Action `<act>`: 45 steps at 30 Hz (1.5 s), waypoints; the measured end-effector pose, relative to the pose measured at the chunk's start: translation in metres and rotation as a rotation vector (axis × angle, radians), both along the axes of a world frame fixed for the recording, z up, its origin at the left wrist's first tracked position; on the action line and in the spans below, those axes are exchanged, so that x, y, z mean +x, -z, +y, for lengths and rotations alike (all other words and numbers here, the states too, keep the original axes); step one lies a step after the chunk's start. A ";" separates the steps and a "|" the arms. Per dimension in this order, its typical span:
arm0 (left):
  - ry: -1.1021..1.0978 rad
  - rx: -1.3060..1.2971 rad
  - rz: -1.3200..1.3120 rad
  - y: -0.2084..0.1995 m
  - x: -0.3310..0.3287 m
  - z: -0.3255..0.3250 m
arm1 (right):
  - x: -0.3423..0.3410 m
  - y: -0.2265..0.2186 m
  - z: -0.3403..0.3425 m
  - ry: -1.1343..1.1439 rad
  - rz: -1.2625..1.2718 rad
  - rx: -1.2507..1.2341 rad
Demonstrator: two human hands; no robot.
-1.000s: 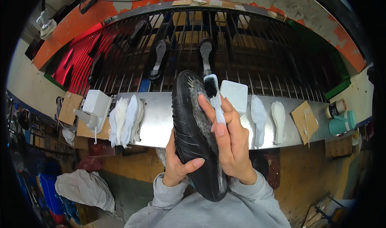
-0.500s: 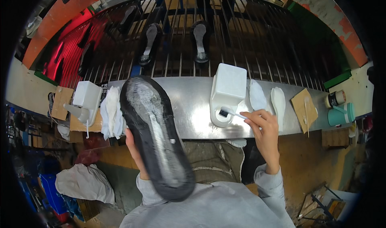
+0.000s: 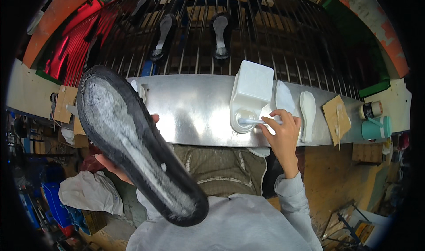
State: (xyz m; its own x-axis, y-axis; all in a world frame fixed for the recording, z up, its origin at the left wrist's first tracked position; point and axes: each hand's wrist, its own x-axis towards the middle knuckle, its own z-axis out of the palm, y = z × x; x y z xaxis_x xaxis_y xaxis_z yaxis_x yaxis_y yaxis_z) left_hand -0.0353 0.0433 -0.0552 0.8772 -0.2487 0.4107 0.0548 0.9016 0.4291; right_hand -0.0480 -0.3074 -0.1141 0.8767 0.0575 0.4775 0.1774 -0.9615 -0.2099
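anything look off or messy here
Nothing looks spilled or broken. The black shoe sole in the left hand has a whitish smeared coat along its middle, uneven in places. The right hand holds a brush in the mouth of a white jug lying tipped on the metal bench.

My left hand (image 3: 116,167) holds a black shoe sole (image 3: 137,147) up, its whitish underside facing me, well left of the white plastic jug (image 3: 250,95) on the metal counter (image 3: 190,114). My right hand (image 3: 283,134) has its grip closed on a white brush (image 3: 256,122), the brush tip in the jug's mouth. 2 white insoles (image 3: 295,105) lie just right of the jug.
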 end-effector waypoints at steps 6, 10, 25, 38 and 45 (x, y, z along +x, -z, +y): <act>0.842 0.192 -0.309 0.046 0.059 0.056 | -0.009 0.005 0.003 0.053 0.003 0.092; 0.143 0.199 0.036 0.037 0.032 -0.001 | -0.039 0.006 0.001 0.228 0.083 0.340; -0.069 0.579 0.283 -0.026 -0.030 -0.071 | 0.025 -0.143 0.051 -0.286 -0.323 0.305; -0.176 0.522 0.418 -0.019 -0.027 -0.077 | 0.026 -0.127 0.044 -0.253 -0.409 0.251; -0.156 0.194 0.778 -0.003 -0.006 -0.058 | -0.044 -0.094 0.031 -0.460 0.117 0.403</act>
